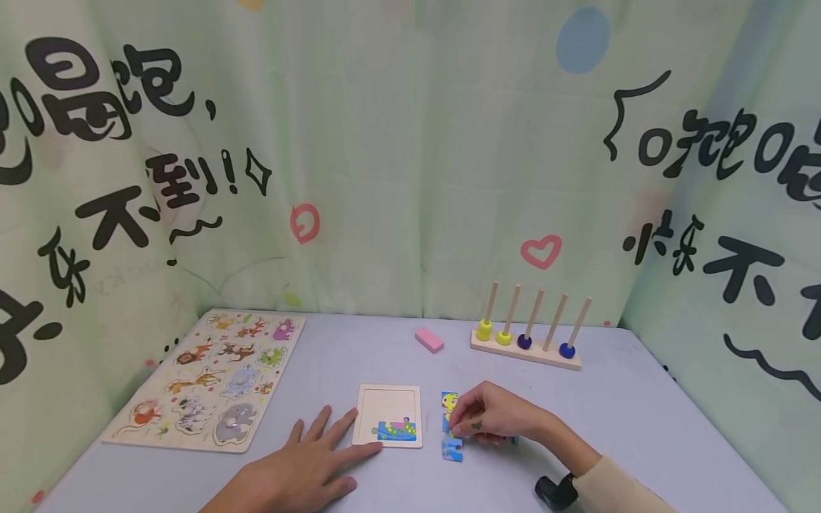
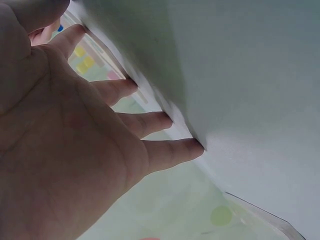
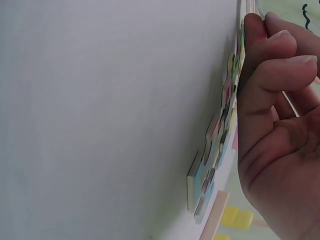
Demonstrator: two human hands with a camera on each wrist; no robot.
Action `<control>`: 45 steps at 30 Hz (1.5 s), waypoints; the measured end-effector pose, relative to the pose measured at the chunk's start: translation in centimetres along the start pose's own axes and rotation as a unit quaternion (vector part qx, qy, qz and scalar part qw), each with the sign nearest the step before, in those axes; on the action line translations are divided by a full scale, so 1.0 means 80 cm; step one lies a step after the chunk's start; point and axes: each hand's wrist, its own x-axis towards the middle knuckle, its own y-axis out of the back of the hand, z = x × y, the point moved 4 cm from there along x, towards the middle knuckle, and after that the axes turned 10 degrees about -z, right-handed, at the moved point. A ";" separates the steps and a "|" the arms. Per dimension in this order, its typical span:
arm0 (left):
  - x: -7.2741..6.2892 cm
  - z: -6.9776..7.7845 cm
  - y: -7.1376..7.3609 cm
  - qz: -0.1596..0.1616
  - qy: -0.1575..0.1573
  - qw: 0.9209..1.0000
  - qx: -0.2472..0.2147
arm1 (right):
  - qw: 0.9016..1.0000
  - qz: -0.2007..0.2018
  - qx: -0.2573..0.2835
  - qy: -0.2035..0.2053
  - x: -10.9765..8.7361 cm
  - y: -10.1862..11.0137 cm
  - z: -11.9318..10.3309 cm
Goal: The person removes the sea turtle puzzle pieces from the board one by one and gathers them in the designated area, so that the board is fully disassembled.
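A small wooden puzzle tray [image 1: 388, 396] lies on the table, with joined colourful pieces [image 1: 398, 429] in its lower right corner. My left hand [image 1: 301, 463] is spread flat beside it, one fingertip at its left edge and another at its lower edge. Right of the tray, loose jigsaw pieces [image 1: 452, 450] lie in a column. My right hand [image 1: 490, 413] pinches a jigsaw piece in that column, thumb and fingertips close together and largely covering it. In the right wrist view, several flat pieces [image 3: 210, 145] lie alongside the curled fingers [image 3: 280, 75].
A large animal puzzle board [image 1: 212, 377] lies at the left. A pink block [image 1: 429, 340] sits at the back, near a wooden peg stand [image 1: 526, 350] with yellow and dark blue beads. Curtains [image 1: 410, 178] with printed writing surround the table. A black device [image 1: 556, 493] is at the right wrist.
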 end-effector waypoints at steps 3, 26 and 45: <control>0.000 0.000 0.000 0.001 0.001 1.000 0.002 | 1.000 -0.001 -0.003 -0.002 -0.001 0.000 0.000; 0.001 0.000 -0.001 -0.002 0.010 1.000 0.000 | 1.000 0.009 -0.021 0.003 0.000 0.005 -0.013; 0.002 0.000 0.001 -0.011 0.016 1.000 0.001 | 0.999 -0.001 -0.045 0.021 0.059 -0.016 -0.045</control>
